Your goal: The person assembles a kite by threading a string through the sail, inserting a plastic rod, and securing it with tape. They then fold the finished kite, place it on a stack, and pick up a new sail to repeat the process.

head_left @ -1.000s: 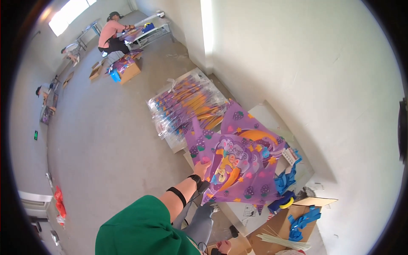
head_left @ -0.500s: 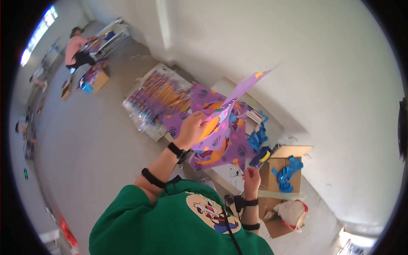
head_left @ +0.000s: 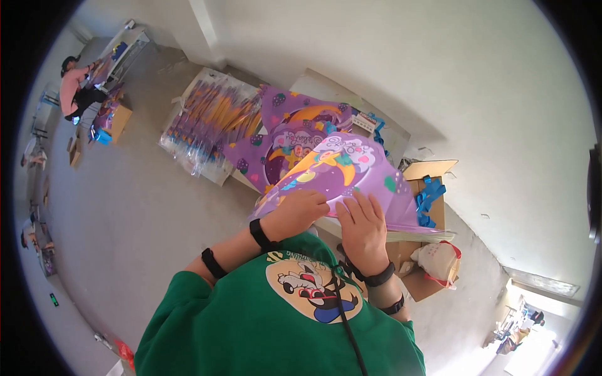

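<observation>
A large purple printed sheet [head_left: 367, 172] with a yellow moon and cloud pattern stands curved in front of me, its near edge at my hands. My left hand [head_left: 297, 212] is closed on that near edge in a pinch. Beside it, my right hand [head_left: 365, 230] lies against the sheet with its fingers stretched out and apart. Behind the sheet, more purple printed sheets [head_left: 251, 153] of the same pattern lie spread on the table, partly covered.
Left of these lies a plastic-wrapped stack [head_left: 213, 122] of purple and orange pieces. On the right, a cardboard box [head_left: 422, 285] stands near blue strips [head_left: 429, 199] and a white bag [head_left: 438, 261] with red trim. A person [head_left: 74, 88] in pink works far left.
The raised sheet has swung down and right toward me, showing its printed face. My right hand has moved up onto it and opened its fingers. My view has shifted.
</observation>
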The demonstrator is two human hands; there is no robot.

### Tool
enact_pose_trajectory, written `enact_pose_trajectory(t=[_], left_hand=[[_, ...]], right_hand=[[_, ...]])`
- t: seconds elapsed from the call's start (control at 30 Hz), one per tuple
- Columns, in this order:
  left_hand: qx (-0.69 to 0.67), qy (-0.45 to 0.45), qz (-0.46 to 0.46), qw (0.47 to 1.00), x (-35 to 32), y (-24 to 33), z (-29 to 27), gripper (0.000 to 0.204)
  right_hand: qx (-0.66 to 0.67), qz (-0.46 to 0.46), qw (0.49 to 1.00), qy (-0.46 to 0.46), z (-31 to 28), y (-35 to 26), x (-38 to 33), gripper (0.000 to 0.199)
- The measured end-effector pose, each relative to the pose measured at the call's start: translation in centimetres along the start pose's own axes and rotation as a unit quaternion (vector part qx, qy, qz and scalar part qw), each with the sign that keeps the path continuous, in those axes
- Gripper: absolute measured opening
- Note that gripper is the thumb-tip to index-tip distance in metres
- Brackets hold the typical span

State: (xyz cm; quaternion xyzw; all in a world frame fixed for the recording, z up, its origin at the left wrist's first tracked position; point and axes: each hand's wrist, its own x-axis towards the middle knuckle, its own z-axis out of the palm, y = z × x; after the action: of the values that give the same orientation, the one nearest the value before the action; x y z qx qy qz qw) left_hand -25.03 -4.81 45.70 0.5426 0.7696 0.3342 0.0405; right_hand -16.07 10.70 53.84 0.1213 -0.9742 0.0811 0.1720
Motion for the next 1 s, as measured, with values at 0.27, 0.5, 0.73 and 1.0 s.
enact_pose_trajectory(t=[0.27, 0.5, 0.73, 1.0], left_hand=[[-0.239, -0.026, -0.16, 0.957, -4.7, -11.1, -1.6, 0.026], [-0.358, 0.089, -0.622, 0.691, -16.6, -30.3, 4.9, 0.038], [-0.367, 0.132, -0.762, 0.517, -24.9, -40.3, 14.5, 0.026], [-0.426, 0.076, -0.788, 0.438, -25.2, -42.1, 23.5, 0.049]], right_hand=[[0.006, 0.188, 0.972, -0.139, 2.4, -0.1, -4.0, 0.012], [-0.112, 0.321, 0.926, -0.166, -1.3, -0.9, -7.3, 0.005], [-0.169, 0.395, 0.896, -0.114, -2.6, -3.6, -6.8, 0.011], [-0.231, 0.407, 0.875, -0.125, -0.5, -4.9, -6.9, 0.007]])
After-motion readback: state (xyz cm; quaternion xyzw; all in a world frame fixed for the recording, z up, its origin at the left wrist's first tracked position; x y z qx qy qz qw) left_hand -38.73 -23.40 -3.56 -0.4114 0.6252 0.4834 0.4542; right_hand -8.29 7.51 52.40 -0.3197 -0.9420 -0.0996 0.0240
